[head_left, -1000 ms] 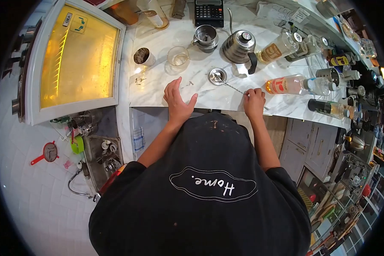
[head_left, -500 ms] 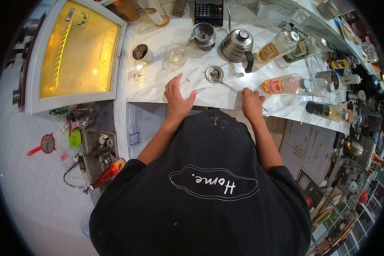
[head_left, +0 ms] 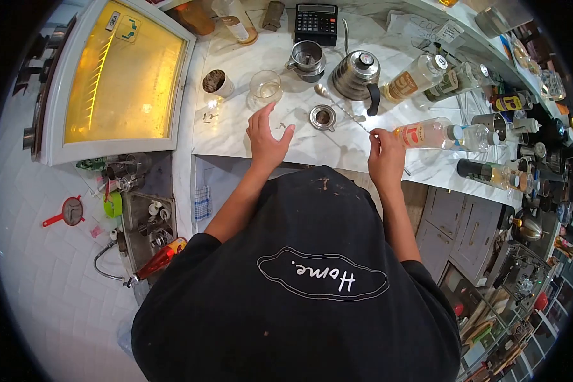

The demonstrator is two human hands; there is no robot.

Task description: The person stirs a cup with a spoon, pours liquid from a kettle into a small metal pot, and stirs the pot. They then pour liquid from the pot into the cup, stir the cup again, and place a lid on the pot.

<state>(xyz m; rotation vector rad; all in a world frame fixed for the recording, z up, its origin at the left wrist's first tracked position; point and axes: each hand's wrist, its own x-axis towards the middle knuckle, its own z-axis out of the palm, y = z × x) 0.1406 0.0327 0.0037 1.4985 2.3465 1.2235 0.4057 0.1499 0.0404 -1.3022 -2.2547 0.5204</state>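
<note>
My right hand (head_left: 387,156) pinches a long twisted bar spoon (head_left: 350,116), whose bowl hangs up and to the left, near a small round metal strainer (head_left: 323,117) with dark stuff in it. Fingers apart, my left hand (head_left: 268,141) is just below a clear glass (head_left: 265,86) and holds nothing. Above the strainer stands a metal dripper cup (head_left: 307,61). A steel gooseneck kettle (head_left: 356,75) is to its right. On the left a cup with dark brown contents (head_left: 217,83) stands on the marble counter (head_left: 226,140).
A calculator (head_left: 316,24) lies at the back. Several bottles stand or lie on the right, one with a red label (head_left: 428,133). To the left are a yellow-lit glass-door cabinet (head_left: 126,76) and a sink (head_left: 148,223).
My right hand has moved slightly right with the spoon, whose bowl has left the strainer and now sits above it. My left hand remains open near the glass.
</note>
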